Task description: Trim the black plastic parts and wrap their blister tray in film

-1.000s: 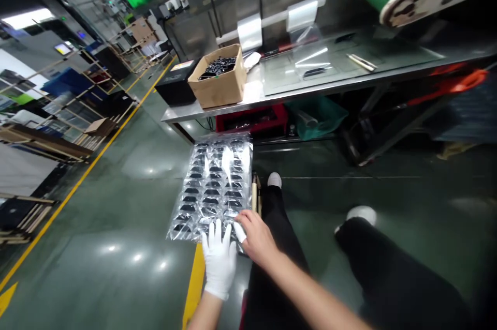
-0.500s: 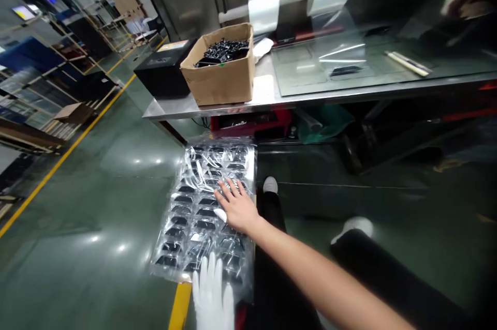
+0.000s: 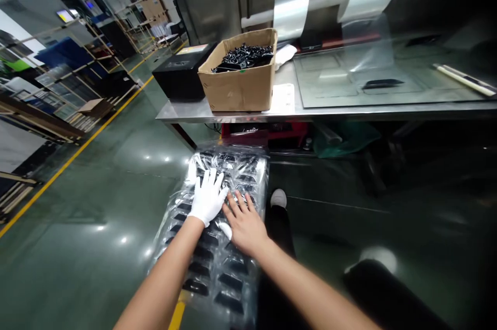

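Observation:
A sheet of clear plastic film (image 3: 236, 239) covers rows of flat black pieces (image 3: 229, 281), low down beside the bench. My left hand (image 3: 207, 196), in a white glove, lies on the film with its fingers spread. Just to its right, my right hand (image 3: 246, 224) rests flat on the film too, fingers apart. It is bare except for a white cover on the thumb. Neither hand grips anything. What carries the pieces underneath is mostly hidden.
A metal bench (image 3: 186, 111) stands ahead, bearing a cardboard box (image 3: 240, 89) of small black parts, a black box (image 3: 180, 74) and a glass sheet (image 3: 334, 94). Film rolls (image 3: 291, 12) hang behind. A red bin (image 3: 240, 136) sits below; racks (image 3: 81, 71) stand left.
My left hand has moved forward from the near edge onto the middle of the film. My right hand stays flat on the film. The view has shifted, so the bench appears further right.

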A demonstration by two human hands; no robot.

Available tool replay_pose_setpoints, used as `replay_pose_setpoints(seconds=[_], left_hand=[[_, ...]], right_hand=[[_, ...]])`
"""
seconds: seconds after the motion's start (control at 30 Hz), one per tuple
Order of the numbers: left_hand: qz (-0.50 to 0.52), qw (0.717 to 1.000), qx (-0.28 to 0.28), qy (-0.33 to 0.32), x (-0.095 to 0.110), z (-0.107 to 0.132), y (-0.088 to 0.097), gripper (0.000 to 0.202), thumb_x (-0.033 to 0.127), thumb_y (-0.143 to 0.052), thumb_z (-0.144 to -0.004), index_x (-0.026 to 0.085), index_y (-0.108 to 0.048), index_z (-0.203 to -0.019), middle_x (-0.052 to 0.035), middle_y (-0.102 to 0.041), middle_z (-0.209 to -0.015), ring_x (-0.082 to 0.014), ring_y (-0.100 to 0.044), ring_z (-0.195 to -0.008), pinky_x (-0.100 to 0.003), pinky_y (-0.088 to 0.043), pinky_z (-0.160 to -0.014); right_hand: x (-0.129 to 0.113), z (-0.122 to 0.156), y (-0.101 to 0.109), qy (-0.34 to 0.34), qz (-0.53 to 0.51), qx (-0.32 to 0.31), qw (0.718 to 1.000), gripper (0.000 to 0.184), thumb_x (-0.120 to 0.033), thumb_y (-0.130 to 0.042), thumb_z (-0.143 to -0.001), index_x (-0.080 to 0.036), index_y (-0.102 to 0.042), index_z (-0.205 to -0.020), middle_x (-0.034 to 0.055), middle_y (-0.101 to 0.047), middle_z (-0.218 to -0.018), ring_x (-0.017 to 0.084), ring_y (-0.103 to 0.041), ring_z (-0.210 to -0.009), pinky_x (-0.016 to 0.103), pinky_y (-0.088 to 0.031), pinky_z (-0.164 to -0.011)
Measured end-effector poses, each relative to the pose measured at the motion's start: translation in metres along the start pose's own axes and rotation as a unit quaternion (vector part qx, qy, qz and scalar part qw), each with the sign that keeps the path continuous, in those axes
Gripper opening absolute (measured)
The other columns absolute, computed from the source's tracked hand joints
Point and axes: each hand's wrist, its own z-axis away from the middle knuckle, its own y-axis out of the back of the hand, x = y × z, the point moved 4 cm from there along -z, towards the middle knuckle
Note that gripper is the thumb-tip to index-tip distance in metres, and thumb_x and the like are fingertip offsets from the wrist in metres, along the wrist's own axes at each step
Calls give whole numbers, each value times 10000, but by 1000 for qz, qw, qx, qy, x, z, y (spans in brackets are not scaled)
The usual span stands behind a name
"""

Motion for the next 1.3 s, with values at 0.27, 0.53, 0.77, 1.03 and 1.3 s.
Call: replay_pose_setpoints(seconds=[0.27,0.53,0.77,1.03,1.3], left_hand=[[-26,999,-16,-10,-12,5,-20,591,389,-417,-1069,199,-372,-1627,-152,-229,-1737,-393,-202,-1597,-620,-232,-1262],[-25,1000,0,-9,-11,3,-21,579,384,-409,-1063,183,-420,-1605,-171,-278,-1717,-428,-247,-1574,-654,-266,-1233],[0,1000,2,-4,-12,4,-24,593,436,-425,-1061,204,-419,-1607,-162,-273,-1721,-431,-220,-1584,-647,-234,-1251],[52,988,62,130,-43,-4,-20,646,489,-353,-1065,113,-429,-1585,-246,-278,-1697,-462,-196,-1583,-671,-216,-1251],[151,952,90,252,-86,3,3,749,581,-361,-1036,92,-388,-1603,-211,-302,-1699,-385,-195,-1604,-575,-205,-1304]], right_hand=[[-4,-2,14,-28,-12,-3,1000,740,-303,-572,-958,-21,-374,-1614,224,-262,-1711,391,-214,-1611,592,-168,-1325],[40,-63,53,-80,17,38,996,657,-329,-493,-1013,-37,-413,-1596,206,-234,-1729,367,-154,-1628,544,-62,-1335],[91,-57,47,-160,18,57,985,884,-222,-655,-842,0,-318,-1629,275,-124,-1731,401,-88,-1630,571,-39,-1326],[95,-49,45,-227,-21,111,967,821,-200,-589,-895,-8,-295,-1637,243,-115,-1750,368,-64,-1636,525,-174,-1333],[103,-44,43,-289,-52,146,945,860,-114,-538,-804,32,-304,-1619,241,-190,-1738,392,-169,-1618,548,-213,-1325]])
